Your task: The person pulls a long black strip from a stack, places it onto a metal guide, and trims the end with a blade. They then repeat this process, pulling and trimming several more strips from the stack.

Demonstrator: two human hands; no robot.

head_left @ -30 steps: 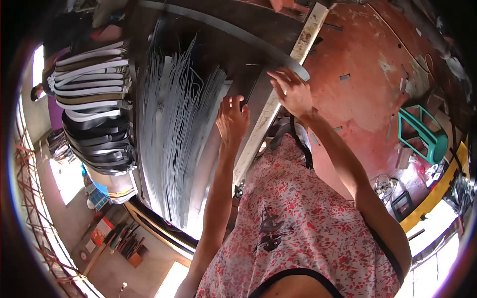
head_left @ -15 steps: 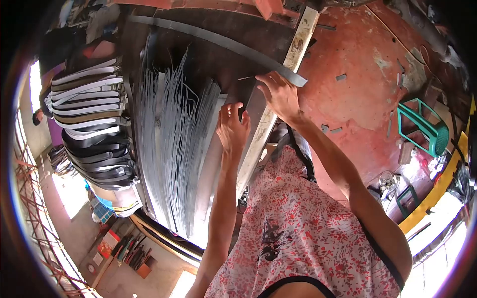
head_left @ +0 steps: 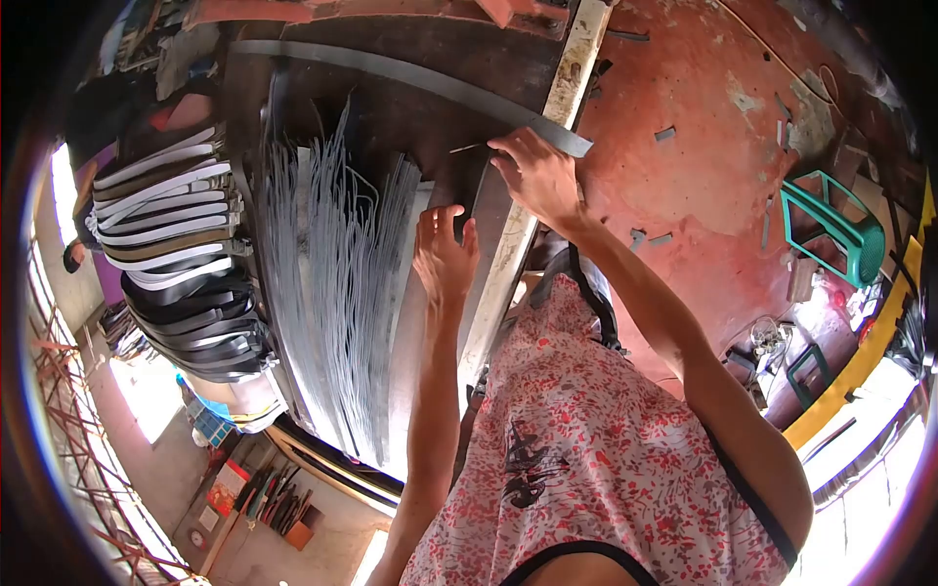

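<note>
My right hand [head_left: 537,181] is closed, with a thin, light-coloured rod [head_left: 469,148] sticking out from its fingertips over the dark tabletop [head_left: 420,122]. Beside that hand, a long grey strip [head_left: 391,68] curves across the table, its end hanging past the pale table edge. My left hand [head_left: 445,254] hovers at the near side of the table, thumb and fingers apart, with nothing visible between them. To its left lies a large bundle of thin grey strips [head_left: 337,293], fanned loosely at the far end.
Stacked white, brown and black straps [head_left: 176,225] stand left of the bundle. A pale worn beam [head_left: 508,254] edges the table. On the red floor [head_left: 684,215] lie small grey scraps and a green plastic stool [head_left: 850,234] on its side. Another person shows partly at the far left.
The whole view has shifted slightly, moving the table and strips a little left. Both hands keep nearly the same pose, the rod still at my right fingertips.
</note>
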